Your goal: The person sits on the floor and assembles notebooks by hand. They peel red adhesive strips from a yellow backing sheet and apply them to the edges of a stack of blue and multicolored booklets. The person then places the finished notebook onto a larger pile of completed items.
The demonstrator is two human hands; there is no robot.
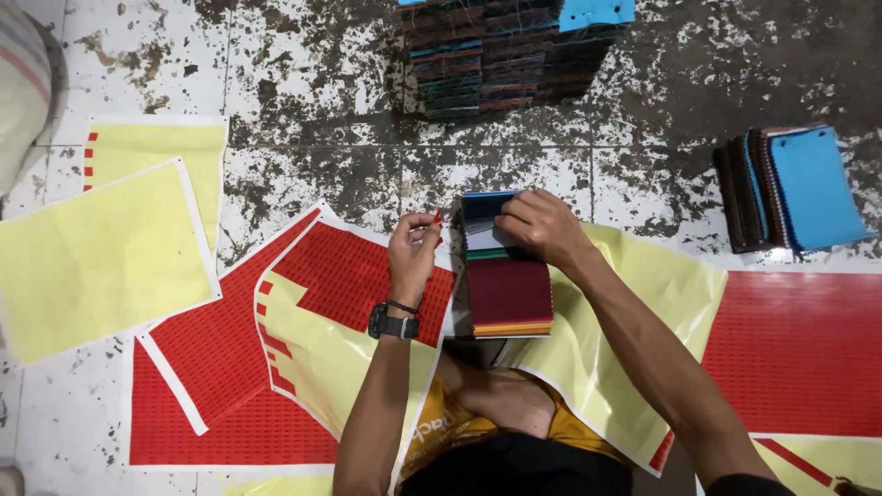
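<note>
Left hand pinches red sticker; right hand lifts swatch book pages

Red label sheets on floor

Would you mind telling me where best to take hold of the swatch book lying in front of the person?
Probably the swatch book by its near, striped edge, from the person's side: the right hand covers the far end, where leaves are fanned.

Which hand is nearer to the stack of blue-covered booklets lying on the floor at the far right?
Right. The right hand rests on the swatch book at centre, closer to the blue-covered booklets; the left hand is farther, pinching a small red sticker.
</note>
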